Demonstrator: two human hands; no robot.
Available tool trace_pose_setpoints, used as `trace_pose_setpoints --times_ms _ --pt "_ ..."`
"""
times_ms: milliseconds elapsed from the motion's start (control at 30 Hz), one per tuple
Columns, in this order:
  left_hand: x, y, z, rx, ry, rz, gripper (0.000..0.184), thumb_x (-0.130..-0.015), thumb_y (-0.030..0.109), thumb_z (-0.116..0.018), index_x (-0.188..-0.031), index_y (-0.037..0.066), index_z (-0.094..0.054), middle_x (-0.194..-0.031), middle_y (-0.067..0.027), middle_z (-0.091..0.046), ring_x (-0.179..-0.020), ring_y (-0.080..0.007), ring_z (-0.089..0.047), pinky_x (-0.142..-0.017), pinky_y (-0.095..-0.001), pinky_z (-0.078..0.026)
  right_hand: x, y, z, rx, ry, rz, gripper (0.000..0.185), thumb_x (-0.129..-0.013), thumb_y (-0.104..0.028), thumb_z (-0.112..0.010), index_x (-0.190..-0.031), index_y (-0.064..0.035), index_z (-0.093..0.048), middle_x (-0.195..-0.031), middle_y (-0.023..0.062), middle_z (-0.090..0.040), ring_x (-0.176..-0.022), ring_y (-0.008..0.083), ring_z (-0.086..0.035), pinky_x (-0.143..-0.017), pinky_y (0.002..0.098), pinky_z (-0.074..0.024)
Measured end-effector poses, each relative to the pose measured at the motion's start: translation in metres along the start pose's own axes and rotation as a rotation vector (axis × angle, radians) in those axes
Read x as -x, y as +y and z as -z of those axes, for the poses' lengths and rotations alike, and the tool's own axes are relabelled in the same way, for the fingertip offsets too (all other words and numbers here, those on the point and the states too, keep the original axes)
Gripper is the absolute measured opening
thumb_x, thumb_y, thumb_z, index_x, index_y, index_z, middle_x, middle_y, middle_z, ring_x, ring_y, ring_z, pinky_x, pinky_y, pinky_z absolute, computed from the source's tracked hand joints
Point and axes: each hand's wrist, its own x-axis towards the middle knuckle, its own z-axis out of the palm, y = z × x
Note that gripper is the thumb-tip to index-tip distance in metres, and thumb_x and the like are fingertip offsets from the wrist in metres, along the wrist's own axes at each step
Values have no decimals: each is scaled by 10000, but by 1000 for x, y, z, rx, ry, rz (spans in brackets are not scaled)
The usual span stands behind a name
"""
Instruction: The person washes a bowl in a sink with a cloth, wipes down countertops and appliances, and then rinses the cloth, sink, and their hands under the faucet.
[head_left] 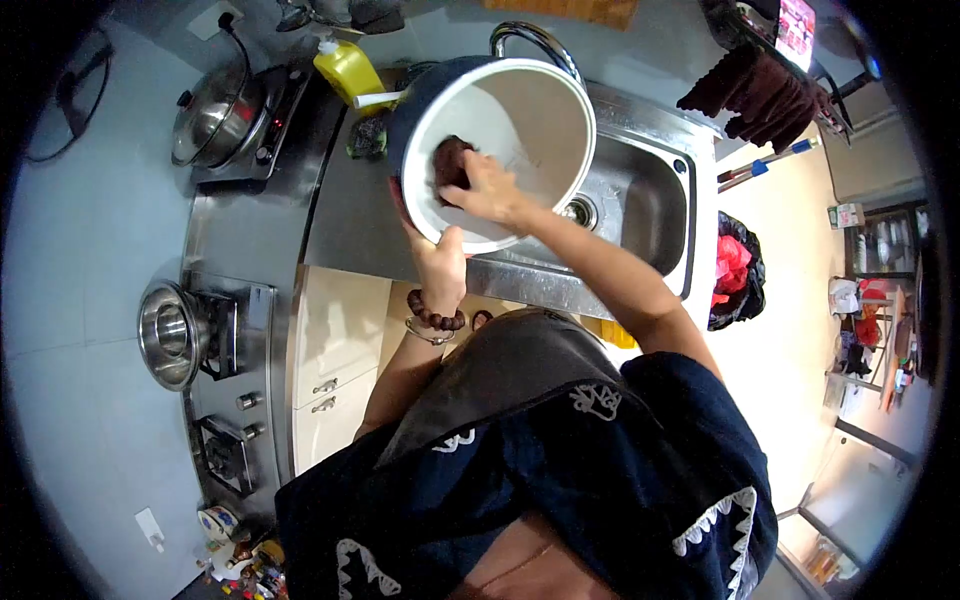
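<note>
In the head view, the left hand (pixel 440 262) grips the rim of a large pot (pixel 545 130) at about seven o'clock, with the pot's mouth tilted toward the wearer. Its outside is dark and its inside white. The right hand (pixel 487 188) reaches into the pot, fingers closed on a dark brown cloth (pixel 453 165) pressed to the inner surface around nine o'clock.

From the pot, the sink (pixel 645 205) lies at four o'clock, partly hidden by pot and forearm, and the faucet (pixel 540 38) arches at twelve. A yellow bottle (pixel 350 72) stands on the table (pixel 345 225) at ten o'clock, a green scrubber (pixel 368 138) lies at nine, and nested metal bowls (pixel 170 335) sit at eight, well apart.
</note>
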Motion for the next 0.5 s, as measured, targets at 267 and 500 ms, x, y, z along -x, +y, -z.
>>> trace_pose_setpoints --times_ms 267,500 --pt "-8 20 8 94 78 34 450 -661 -52 -426 -1106 -61 -357 -985 -123 -463 -846 -196 -517 -687 -293 -474 33 -10 8 82 -38 423 302 -753 -189 -460 -1034 -125 -551 -1038 119 -500 -1004 252 -471 -825 384 -402" --pt "-3 39 13 122 -62 353 668 -635 -103 -361 -1254 -8 -129 -1164 -170 -341 -1022 -260 -437 -795 -314 -464 12 -4 111 1682 615 648 309 -653 -288 -527 -913 -164 -639 -1248 4 -355 -1104 193 -311 -850 337 -282"
